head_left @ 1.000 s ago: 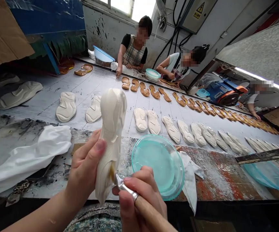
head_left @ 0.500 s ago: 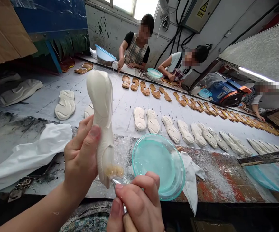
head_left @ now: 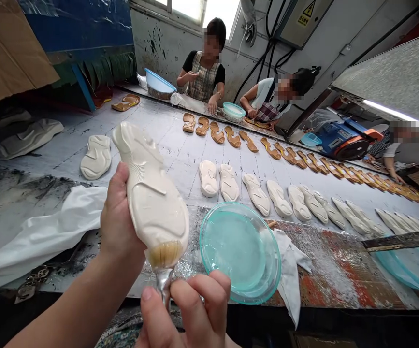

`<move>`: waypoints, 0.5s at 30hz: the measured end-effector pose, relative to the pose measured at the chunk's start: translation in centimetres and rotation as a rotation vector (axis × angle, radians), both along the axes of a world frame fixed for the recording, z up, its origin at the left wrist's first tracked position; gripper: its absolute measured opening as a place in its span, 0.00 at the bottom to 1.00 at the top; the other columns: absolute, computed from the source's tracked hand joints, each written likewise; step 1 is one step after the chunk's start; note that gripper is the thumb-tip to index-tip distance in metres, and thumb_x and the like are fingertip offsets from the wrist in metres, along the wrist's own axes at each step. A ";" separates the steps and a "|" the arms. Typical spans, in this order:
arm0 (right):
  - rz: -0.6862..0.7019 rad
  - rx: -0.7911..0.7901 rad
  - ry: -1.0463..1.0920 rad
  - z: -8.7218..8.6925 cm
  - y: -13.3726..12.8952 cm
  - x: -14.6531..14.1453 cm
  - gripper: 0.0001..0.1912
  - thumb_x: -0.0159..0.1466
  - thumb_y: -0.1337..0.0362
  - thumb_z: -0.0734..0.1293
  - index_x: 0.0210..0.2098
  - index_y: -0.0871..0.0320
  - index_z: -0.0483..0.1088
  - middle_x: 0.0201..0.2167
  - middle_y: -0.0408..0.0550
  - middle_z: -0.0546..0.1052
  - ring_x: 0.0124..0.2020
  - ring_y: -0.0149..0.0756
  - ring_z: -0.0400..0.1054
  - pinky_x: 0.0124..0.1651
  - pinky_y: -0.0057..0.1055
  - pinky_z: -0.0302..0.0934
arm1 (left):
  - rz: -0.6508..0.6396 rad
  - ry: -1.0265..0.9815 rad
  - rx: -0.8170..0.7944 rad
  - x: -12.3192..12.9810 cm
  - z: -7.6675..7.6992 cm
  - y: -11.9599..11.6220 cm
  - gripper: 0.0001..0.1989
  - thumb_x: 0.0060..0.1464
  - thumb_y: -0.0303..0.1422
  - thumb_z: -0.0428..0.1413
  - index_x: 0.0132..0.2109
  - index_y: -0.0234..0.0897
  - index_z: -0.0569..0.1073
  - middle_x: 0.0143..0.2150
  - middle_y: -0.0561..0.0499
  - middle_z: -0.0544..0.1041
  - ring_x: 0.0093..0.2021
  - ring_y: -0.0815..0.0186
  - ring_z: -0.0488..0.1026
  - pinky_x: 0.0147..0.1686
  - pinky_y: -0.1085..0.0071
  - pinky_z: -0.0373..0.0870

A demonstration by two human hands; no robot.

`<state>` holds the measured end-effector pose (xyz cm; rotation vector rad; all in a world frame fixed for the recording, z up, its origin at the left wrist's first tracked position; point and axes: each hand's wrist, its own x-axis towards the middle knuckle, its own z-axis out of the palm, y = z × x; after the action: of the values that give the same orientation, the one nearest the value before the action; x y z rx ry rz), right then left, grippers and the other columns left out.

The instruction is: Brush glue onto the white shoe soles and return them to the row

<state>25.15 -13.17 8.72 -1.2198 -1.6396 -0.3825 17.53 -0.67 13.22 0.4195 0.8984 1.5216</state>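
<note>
While the left hand [head_left: 120, 227] grips the white sole [head_left: 158, 203] along its left side, the right hand [head_left: 191, 314] pinches the brush [head_left: 163, 280] at its metal neck, bristles [head_left: 165, 253] flat on the sole's near end, just beyond the right fingertips. Left fingers behind the sole are hidden. Sole tilts away from the right fingers, far end leaning left, contoured face toward the camera. Status: brushing looks partway. Wet shine across the broad part; near end seems to be the bit in work. Can't tell how the hidden face stands. Piece not set down yet. More white soles [head_left: 229, 182] lie beyond and right of the left fingers on the belt [head_left: 158, 112]; can't tell which are brushed. Brown soles [head_left: 217, 132] sit farther out. Bowl [head_left: 254, 294] of cloudy liquid is just right of the right fingers, rag [head_left: 289, 270] past it, hanging off the bench [head_left: 339, 270]. Vs half a second ago: sole was more upright and nearly edge-on, brush on its side edge; now face is turned round, brush across the end. Co-worker [head_left: 207, 79] opposite now has one hand raised. Bowl and rag unchanged.
</note>
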 end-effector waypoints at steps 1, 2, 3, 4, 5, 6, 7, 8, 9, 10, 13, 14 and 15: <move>0.024 -0.009 0.007 -0.2 -0.1 0.2 0.15 0.63 0.73 0.57 0.38 0.57 0.74 0.32 0.48 0.69 0.38 0.40 0.61 0.56 0.45 0.55 | -0.066 -0.133 -0.063 0.0 0.2 0.3 0.19 0.67 0.48 0.49 0.40 0.41 0.78 0.35 0.54 0.84 0.49 0.57 0.80 0.49 0.66 0.76; 0.049 -0.015 0.017 -0.4 -0.2 0.4 0.15 0.63 0.74 0.57 0.37 0.57 0.74 0.32 0.47 0.68 0.39 0.39 0.61 0.57 0.44 0.55 | -0.119 -0.249 -0.135 0.0 0.4 0.5 0.20 0.67 0.47 0.46 0.40 0.40 0.77 0.34 0.52 0.84 0.47 0.56 0.81 0.48 0.64 0.77; 0.068 -0.022 0.035 -0.7 -0.2 0.6 0.15 0.63 0.74 0.57 0.37 0.57 0.74 0.32 0.47 0.68 0.39 0.39 0.61 0.57 0.44 0.56 | -0.146 -0.329 -0.202 -0.1 0.6 0.7 0.22 0.68 0.47 0.44 0.40 0.39 0.77 0.34 0.50 0.84 0.45 0.55 0.82 0.47 0.62 0.78; 0.086 -0.028 0.060 -0.9 -0.3 0.9 0.14 0.63 0.73 0.58 0.37 0.57 0.74 0.32 0.47 0.67 0.39 0.39 0.61 0.58 0.44 0.57 | -0.172 -0.356 -0.245 -0.2 0.7 0.9 0.23 0.69 0.46 0.42 0.41 0.38 0.76 0.34 0.49 0.84 0.43 0.55 0.82 0.46 0.60 0.79; 0.096 -0.038 0.099 -1.1 -0.3 1.1 0.13 0.63 0.73 0.59 0.37 0.56 0.74 0.33 0.46 0.67 0.40 0.39 0.62 0.57 0.43 0.58 | -0.207 -0.366 -0.277 -0.3 0.8 1.0 0.24 0.69 0.45 0.40 0.43 0.37 0.76 0.34 0.48 0.84 0.42 0.54 0.83 0.45 0.59 0.80; 0.093 -0.037 0.156 -1.2 -0.3 1.4 0.13 0.62 0.74 0.60 0.37 0.56 0.74 0.33 0.46 0.68 0.41 0.39 0.62 0.56 0.41 0.60 | -0.244 -0.373 -0.299 -0.4 0.9 1.1 0.25 0.69 0.44 0.39 0.44 0.35 0.76 0.35 0.46 0.84 0.42 0.53 0.83 0.45 0.58 0.80; 0.079 -0.035 0.233 -1.1 -0.2 1.6 0.13 0.61 0.75 0.61 0.38 0.56 0.73 0.32 0.46 0.68 0.42 0.39 0.63 0.55 0.40 0.61 | -0.280 -0.385 -0.319 -0.5 0.9 1.2 0.25 0.70 0.44 0.38 0.46 0.34 0.77 0.36 0.45 0.84 0.42 0.53 0.83 0.44 0.57 0.80; 0.058 -0.027 0.319 -0.9 -0.1 1.7 0.13 0.60 0.77 0.61 0.38 0.56 0.73 0.31 0.45 0.68 0.42 0.38 0.64 0.54 0.38 0.62 | -0.309 -0.395 -0.332 -0.5 0.8 1.1 0.26 0.69 0.44 0.39 0.48 0.34 0.77 0.36 0.44 0.84 0.41 0.52 0.83 0.44 0.57 0.80; 0.044 -0.005 0.398 -0.6 0.0 1.9 0.14 0.60 0.78 0.60 0.38 0.56 0.72 0.29 0.43 0.67 0.40 0.36 0.64 0.53 0.38 0.62 | -0.329 -0.403 -0.339 -0.5 0.7 1.0 0.26 0.69 0.44 0.39 0.49 0.34 0.77 0.36 0.44 0.84 0.41 0.52 0.83 0.43 0.57 0.81; 0.039 0.009 0.448 -0.1 0.3 2.0 0.15 0.60 0.79 0.60 0.38 0.56 0.72 0.27 0.42 0.66 0.38 0.35 0.64 0.53 0.37 0.63 | -0.345 -0.408 -0.334 -0.3 0.6 0.8 0.25 0.68 0.45 0.41 0.49 0.34 0.77 0.36 0.44 0.84 0.41 0.52 0.83 0.43 0.58 0.81; 0.182 -0.015 0.370 1.1 1.2 2.1 0.14 0.61 0.77 0.62 0.42 0.59 0.73 0.26 0.42 0.69 0.32 0.32 0.63 0.45 0.35 0.65 | -0.362 -0.412 -0.253 0.1 0.1 0.1 0.21 0.65 0.46 0.47 0.46 0.37 0.78 0.37 0.46 0.85 0.41 0.51 0.83 0.42 0.59 0.81; 0.238 -0.017 0.315 1.1 1.5 2.0 0.13 0.61 0.76 0.62 0.44 0.62 0.73 0.27 0.44 0.71 0.32 0.32 0.63 0.41 0.33 0.65 | -0.360 -0.412 -0.216 0.2 0.0 0.0 0.20 0.64 0.46 0.49 0.45 0.38 0.78 0.37 0.47 0.85 0.40 0.51 0.83 0.41 0.60 0.82; 0.274 -0.024 0.268 1.0 1.6 1.7 0.14 0.61 0.75 0.63 0.45 0.63 0.73 0.27 0.45 0.72 0.31 0.33 0.63 0.37 0.32 0.64 | -0.356 -0.413 -0.188 0.2 -0.1 0.0 0.19 0.64 0.46 0.50 0.44 0.38 0.79 0.37 0.47 0.85 0.40 0.51 0.83 0.41 0.60 0.82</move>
<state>26.85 -11.52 9.68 -0.9980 -1.5528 -0.0255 17.76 -0.70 13.13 0.1106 0.5957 1.1275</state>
